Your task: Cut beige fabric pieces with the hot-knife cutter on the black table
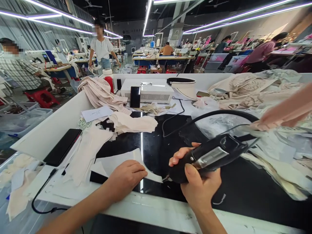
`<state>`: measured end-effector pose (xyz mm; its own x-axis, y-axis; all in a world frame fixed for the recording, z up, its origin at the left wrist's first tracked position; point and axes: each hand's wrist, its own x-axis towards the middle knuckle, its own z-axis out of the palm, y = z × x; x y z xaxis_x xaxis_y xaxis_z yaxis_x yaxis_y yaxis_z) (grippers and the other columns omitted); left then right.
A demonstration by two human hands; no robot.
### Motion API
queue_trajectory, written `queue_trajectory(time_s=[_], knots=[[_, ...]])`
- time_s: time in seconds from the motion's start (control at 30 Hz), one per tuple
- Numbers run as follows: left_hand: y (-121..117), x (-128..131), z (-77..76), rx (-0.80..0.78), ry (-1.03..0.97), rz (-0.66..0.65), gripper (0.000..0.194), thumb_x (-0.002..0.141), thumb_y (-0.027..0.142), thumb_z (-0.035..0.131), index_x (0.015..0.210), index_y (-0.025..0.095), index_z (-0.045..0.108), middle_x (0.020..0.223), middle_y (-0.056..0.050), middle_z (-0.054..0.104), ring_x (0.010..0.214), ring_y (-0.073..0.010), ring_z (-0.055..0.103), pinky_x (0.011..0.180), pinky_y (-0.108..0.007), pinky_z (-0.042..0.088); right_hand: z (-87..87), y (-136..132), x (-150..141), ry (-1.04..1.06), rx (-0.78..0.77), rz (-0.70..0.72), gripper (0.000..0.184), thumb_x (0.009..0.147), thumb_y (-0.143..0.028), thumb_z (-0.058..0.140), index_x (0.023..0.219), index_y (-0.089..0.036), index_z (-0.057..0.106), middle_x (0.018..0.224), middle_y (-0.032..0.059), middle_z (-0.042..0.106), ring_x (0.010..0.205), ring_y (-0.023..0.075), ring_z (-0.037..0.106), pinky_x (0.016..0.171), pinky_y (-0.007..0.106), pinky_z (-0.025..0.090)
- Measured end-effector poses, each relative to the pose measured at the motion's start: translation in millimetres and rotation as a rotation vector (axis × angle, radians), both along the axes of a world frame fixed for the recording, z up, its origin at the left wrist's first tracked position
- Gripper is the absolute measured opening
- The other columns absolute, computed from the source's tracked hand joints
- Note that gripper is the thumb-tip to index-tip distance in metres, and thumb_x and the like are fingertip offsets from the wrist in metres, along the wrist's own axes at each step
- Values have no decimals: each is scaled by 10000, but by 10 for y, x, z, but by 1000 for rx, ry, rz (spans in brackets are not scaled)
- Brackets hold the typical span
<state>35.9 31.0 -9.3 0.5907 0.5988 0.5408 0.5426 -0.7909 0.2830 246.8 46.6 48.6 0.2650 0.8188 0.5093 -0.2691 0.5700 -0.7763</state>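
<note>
Fabric panel (122, 159): lies flat on the black work surface (156, 146), pressed by the left hand (128, 177), palm down, fingers close together. Cannot tell of any pinch there, with the thumb hidden. Clamps the right hand (200, 178) around the black handheld tool (212, 159), metal tip (166, 178) at the panel's right end. Has pale fabric pieces (89, 151) to the left, and beyond, an upright phone (135, 97) before a white box (153, 89).

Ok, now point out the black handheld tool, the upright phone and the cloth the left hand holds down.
Black handheld tool (211, 157), head view, silver side plate.
Upright phone (135, 97), head view, dark screen.
Held-down cloth (122, 157), head view, near its top edge.
</note>
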Motion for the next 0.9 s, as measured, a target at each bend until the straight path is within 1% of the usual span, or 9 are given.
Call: queue_trajectory(time_s=[0.1, 0.2, 0.3, 0.37, 0.5, 0.7, 0.9], knots=[[5, -7, -52, 6, 7, 13, 202, 1121, 160, 501, 1142, 163, 703, 1058, -52, 753, 1007, -194, 708, 932, -332, 586, 18, 9, -1, -12, 0, -21, 369, 848, -366, 859, 1170, -303, 690, 815, -27, 694, 624, 153, 657, 560, 304, 597], [-1, -9, -84, -8, 61, 30, 188, 1103, 142, 543, 1195, 175, 703, 1078, -56, 746, 1058, -192, 701, 969, -335, 576, 34, 13, -3, -6, -10, -35, 375, 836, -376, 864, 1156, -296, 685, 806, -28, 686, 617, 157, 649, 547, 304, 589], [-10, -3, -72, -26, 131, 48, 209, 1079, 109, 576, 1234, 187, 692, 1096, -52, 737, 1078, -190, 689, 993, -336, 566, 46, 11, -1, 5, -33, -35, 386, 822, -369, 876, 1148, -290, 684, 807, -23, 685, 621, 162, 649, 549, 311, 589], [-13, 6, -53, -5, 154, 52, 219, 1071, 99, 585, 1243, 191, 684, 1090, -49, 731, 1062, -195, 682, 977, -338, 567, 52, 11, -3, 8, -43, -37, 392, 808, -373, 886, 1136, -289, 688, 798, -22, 683, 612, 166, 645, 542, 320, 586], [-23, 28, -28, 29, 170, 60, 207, 1059, 99, 602, 1229, 191, 677, 1089, -47, 720, 1043, -208, 667, 942, -341, 565, 67, 17, -15, 5, -42, -53, 400, 791, -392, 891, 1121, -291, 689, 780, -23, 681, 592, 171, 637, 525, 327, 574], [-30, 50, -34, -8, 143, 78, 234, 1031, 45, 609, 1193, 194, 688, 1083, -37, 711, 1013, -192, 654, 937, -314, 551, 86, 20, -20, -8, -49, -61, 389, 801, -391, 872, 1115, -287, 669, 768, -30, 663, 581, 176, 633, 507, 328, 559], [-29, 81, -17, -32, 216, 102, 208, 1043, 63, 593, 1159, 195, 703, 1066, -44, 710, 982, -197, 653, 898, -325, 560, 82, 23, -14, -18, -31, -66, 383, 810, -381, 865, 1122, -281, 667, 772, -28, 662, 584, 179, 633, 512, 335, 551]])
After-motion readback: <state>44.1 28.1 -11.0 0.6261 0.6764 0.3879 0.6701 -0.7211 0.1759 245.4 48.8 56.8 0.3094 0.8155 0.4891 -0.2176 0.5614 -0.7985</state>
